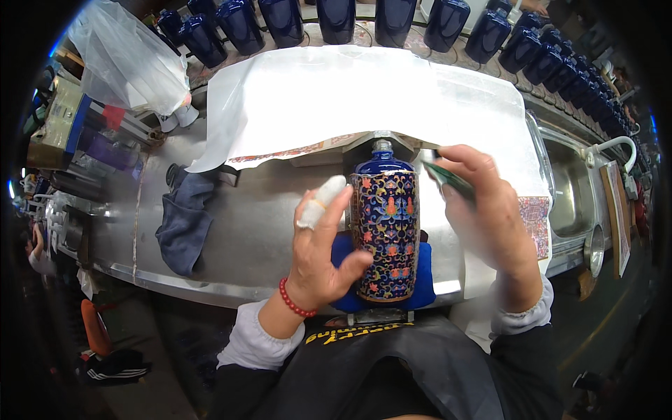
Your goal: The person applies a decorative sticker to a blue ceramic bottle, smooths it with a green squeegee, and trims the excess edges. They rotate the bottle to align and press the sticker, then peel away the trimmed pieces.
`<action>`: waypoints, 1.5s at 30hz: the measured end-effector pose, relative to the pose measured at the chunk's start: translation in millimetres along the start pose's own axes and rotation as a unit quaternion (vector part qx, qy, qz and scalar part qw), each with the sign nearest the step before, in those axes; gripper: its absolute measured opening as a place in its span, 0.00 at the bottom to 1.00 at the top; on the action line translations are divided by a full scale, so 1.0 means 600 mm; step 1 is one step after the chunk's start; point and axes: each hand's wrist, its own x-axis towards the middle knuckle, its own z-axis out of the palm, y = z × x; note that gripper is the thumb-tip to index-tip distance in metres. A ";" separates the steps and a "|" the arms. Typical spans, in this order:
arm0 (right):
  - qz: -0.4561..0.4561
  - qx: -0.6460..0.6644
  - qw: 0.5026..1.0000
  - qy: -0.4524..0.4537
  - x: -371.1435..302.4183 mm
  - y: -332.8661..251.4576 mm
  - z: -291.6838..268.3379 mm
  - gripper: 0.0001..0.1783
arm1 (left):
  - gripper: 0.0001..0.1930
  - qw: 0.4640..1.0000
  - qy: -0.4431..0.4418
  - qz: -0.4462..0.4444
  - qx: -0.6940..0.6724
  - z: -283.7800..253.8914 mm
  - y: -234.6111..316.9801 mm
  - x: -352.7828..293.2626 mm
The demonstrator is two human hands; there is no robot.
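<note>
A dark blue bottle [386,238] wrapped in a colourful floral pattern lies in front of me, its clear neck pointing away. It rests on a blue cloth pad [422,280]. My left hand [318,255] is at the bottle's left side, fingers apart, the thumb over its edge; I cannot tell if it presses on it. One finger wears a white cover, and a red bead bracelet circles the wrist. My right hand [483,206], slightly blurred, is closed on a flat green scraper [450,179], held just right of the bottle's shoulder.
White sheeting [336,91] covers the far part of the metal bench [259,210]. A blue-grey cloth [185,220] lies at left, near a clear plastic bag [129,59]. Plain blue bottles [336,21] line the back. At right are patterned sheets [534,220] and a sink [568,178].
</note>
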 end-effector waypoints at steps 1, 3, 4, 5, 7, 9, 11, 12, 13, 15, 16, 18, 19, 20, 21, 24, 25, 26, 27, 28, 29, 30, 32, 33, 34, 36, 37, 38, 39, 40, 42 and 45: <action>0.069 0.055 0.996 -0.005 -0.001 -0.003 -0.005 0.20 | 0.47 1.000 -0.027 0.015 -0.002 -0.004 0.003 -0.011; 0.069 0.076 0.995 -0.002 -0.004 -0.007 -0.015 0.15 | 0.57 0.996 -0.083 0.036 0.004 -0.013 0.012 -0.037; 0.077 0.082 0.994 -0.005 -0.003 -0.006 -0.018 0.15 | 0.62 0.993 -0.106 0.035 0.035 -0.012 0.016 -0.047; 0.086 0.087 0.992 -0.011 -0.002 -0.004 -0.018 0.14 | 0.61 0.990 -0.118 0.020 0.068 -0.010 0.017 -0.055; 0.153 0.177 0.971 -0.039 0.002 -0.001 -0.011 0.14 | 0.59 0.986 -0.107 0.024 0.122 -0.004 0.022 -0.064; 0.149 0.236 0.958 -0.058 0.006 0.000 -0.001 0.14 | 0.52 0.981 -0.080 0.031 0.175 -0.004 0.030 -0.066; 0.202 0.247 0.945 -0.068 0.006 -0.002 0.007 0.18 | 0.49 0.969 -0.079 0.047 0.230 -0.010 0.041 -0.062; 0.213 0.246 0.943 -0.065 0.004 -0.004 0.010 0.18 | 0.47 0.968 -0.081 0.042 0.234 -0.015 0.046 -0.059; 0.223 0.247 0.941 -0.060 0.001 -0.006 0.013 0.19 | 0.46 0.963 -0.089 0.056 0.247 -0.019 0.052 -0.055; 0.228 0.262 0.937 -0.048 -0.006 -0.007 0.017 0.20 | 0.46 0.962 -0.102 0.066 0.246 -0.024 0.060 -0.047; 0.226 0.264 0.937 -0.038 -0.010 -0.006 0.019 0.20 | 0.45 0.961 -0.101 0.074 0.247 -0.024 0.062 -0.043; 0.228 0.275 0.934 -0.021 -0.017 -0.003 0.025 0.19 | 0.45 0.958 -0.099 0.091 0.252 -0.021 0.063 -0.036; 0.239 0.283 0.929 -0.012 -0.021 0.000 0.028 0.19 | 0.45 0.959 -0.102 0.091 0.247 -0.020 0.063 -0.033; 0.248 0.295 0.923 -0.003 -0.024 0.003 0.031 0.18 | 0.45 0.960 -0.105 0.092 0.243 -0.020 0.062 -0.031; 0.259 0.307 0.916 0.006 -0.027 0.005 0.035 0.18 | 0.45 0.961 -0.111 0.090 0.236 -0.023 0.061 -0.030; 0.256 0.361 0.896 0.034 -0.032 0.011 0.047 0.17 | 0.46 0.971 -0.114 0.079 0.194 -0.031 0.051 -0.023; 0.261 0.374 0.889 0.037 -0.032 0.012 0.052 0.17 | 0.47 0.975 -0.112 0.074 0.177 -0.035 0.048 -0.020; 0.258 0.394 0.881 0.045 -0.033 0.013 0.056 0.16 | 0.48 0.973 -0.102 0.084 0.191 -0.036 0.041 -0.014; 0.249 0.418 0.872 0.050 -0.033 0.013 0.059 0.16 | 0.45 0.980 -0.087 0.065 0.167 -0.036 0.036 -0.007; 0.254 0.406 0.876 0.051 -0.034 0.013 0.061 0.16 | 0.43 0.981 -0.076 0.063 0.166 -0.037 0.029 0.000; 0.252 0.399 0.880 0.049 -0.034 0.012 0.062 0.17 | 0.42 0.983 -0.061 0.064 0.162 -0.036 0.024 0.008; 0.255 0.391 0.883 0.048 -0.035 0.012 0.063 0.17 | 0.39 0.983 -0.050 0.067 0.166 -0.035 0.020 0.015; 0.250 0.379 0.890 0.039 -0.036 0.011 0.061 0.17 | 0.38 0.978 -0.058 0.076 0.186 -0.032 0.015 0.028; 0.260 0.372 0.891 0.035 -0.037 0.010 0.060 0.17 | 0.37 0.975 -0.061 0.080 0.196 -0.031 0.014 0.034; 0.252 0.372 0.893 0.033 -0.037 0.010 0.059 0.17 | 0.36 0.976 -0.057 0.084 0.192 -0.029 0.014 0.039; 0.239 0.381 0.893 0.033 -0.035 0.010 0.058 0.16 | 0.35 0.975 -0.054 0.087 0.195 -0.025 0.014 0.048; 0.249 0.365 0.896 0.033 -0.034 0.010 0.059 0.17 | 0.35 0.975 -0.053 0.088 0.195 -0.024 0.015 0.052; 0.241 0.359 0.901 0.037 -0.034 0.010 0.059 0.17 | 0.35 0.975 -0.052 0.089 0.197 -0.023 0.015 0.055; 0.217 0.361 0.906 0.039 -0.033 0.010 0.060 0.17 | 0.35 0.975 -0.051 0.089 0.199 -0.022 0.016 0.059; 0.230 0.353 0.906 0.047 -0.034 0.009 0.060 0.17 | 0.34 0.974 -0.050 0.091 0.201 -0.020 0.017 0.061; 0.233 0.357 0.903 0.062 -0.036 0.006 0.058 0.16 | 0.34 0.972 -0.051 0.096 0.208 -0.019 0.020 0.066; 0.215 0.314 0.922 0.073 -0.043 -0.002 0.047 0.17 | 0.33 0.966 -0.055 0.104 0.229 -0.017 0.025 0.074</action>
